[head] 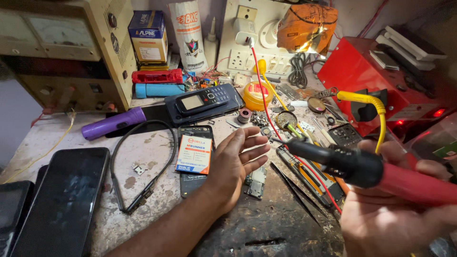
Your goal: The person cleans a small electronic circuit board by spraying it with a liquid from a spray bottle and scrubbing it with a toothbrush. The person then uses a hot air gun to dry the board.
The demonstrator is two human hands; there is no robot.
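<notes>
The right hand [381, 214] is wrapped firmly around the soldering iron [362, 166], a light, rigid tool best held by its red handle, while beyond its tip the left hand [238, 159] hovers open and empty over a small circuit board [255, 183] on the worktop [143, 143].

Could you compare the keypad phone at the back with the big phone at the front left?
The keypad phone has buttons and a small lit screen; the big phone is one dark glass slab. The keypad phone rests on another device, the big phone on the bench. Both lie face up.
</notes>
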